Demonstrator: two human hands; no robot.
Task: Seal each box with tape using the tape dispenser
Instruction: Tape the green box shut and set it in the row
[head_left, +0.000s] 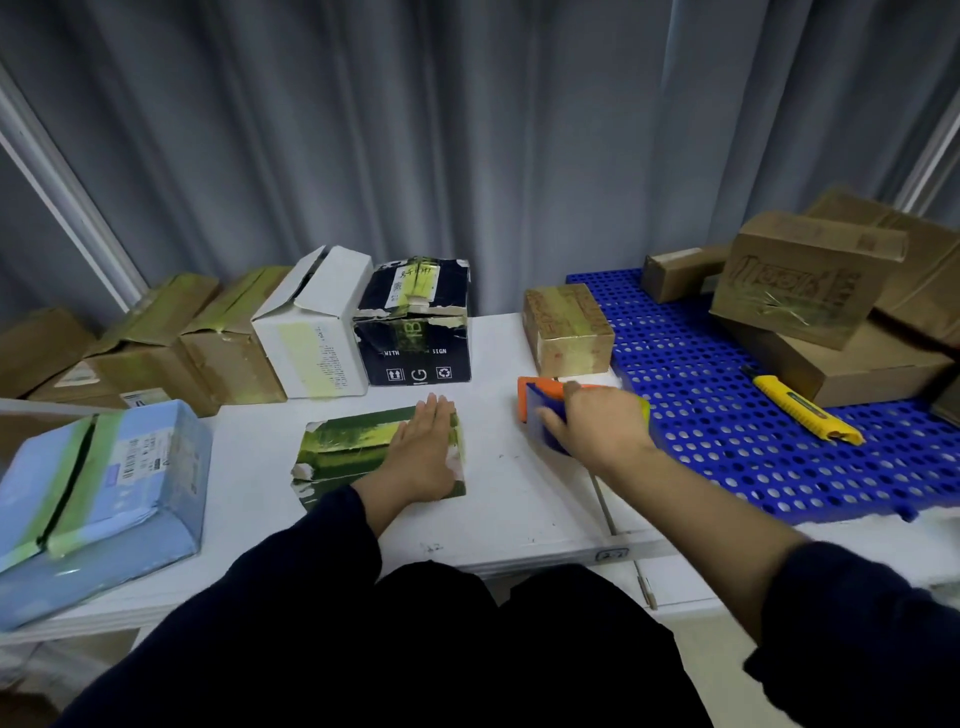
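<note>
Head view, the only view. The left hand lies flat, fingers straight, on the right part of the top of the small green printed box, which sits at the middle of the white table. The right hand is curled round the orange-and-blue tape dispenser, held to the box's right and apart from it, near the brown taped box. Risks, as judged: the flat palm covers the line a strip would likely take, so tape or cutter edge may meet the fingers. The light box may slide under the pull, and its torn left corner may lift. Not verifiable: the dispenser is blurred and mostly under the hand, so roll, cutter and free tape end are unseen. The box seam possibly lies beneath the palm.
</note>
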